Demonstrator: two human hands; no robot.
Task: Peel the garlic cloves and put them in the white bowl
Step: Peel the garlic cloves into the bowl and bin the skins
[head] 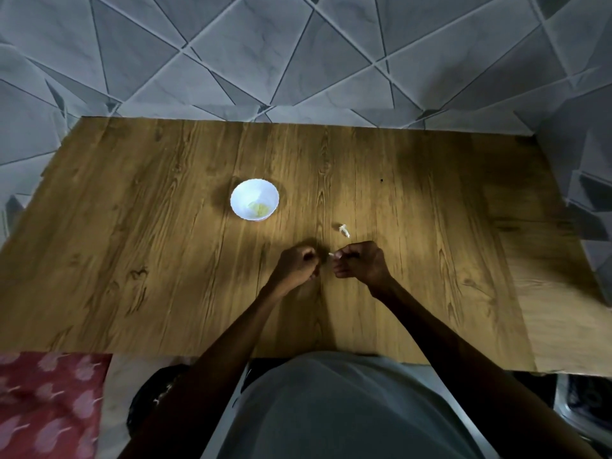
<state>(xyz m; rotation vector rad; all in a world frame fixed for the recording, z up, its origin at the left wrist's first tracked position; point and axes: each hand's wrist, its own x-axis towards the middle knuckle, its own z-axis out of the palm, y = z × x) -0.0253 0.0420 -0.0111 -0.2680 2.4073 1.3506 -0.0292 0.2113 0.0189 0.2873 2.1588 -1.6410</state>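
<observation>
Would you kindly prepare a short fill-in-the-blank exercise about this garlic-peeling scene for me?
1. The round white bowl stands on the ____ wooden table.
2. The small white garlic piece lying on the table is nearer the person's ____ hand.
3. Inside the bowl lie pale ____ peeled garlic cloves.
4. The left hand is ____ the bowl than the person's body.

Missing words: brown; right; yellow; nearer
</observation>
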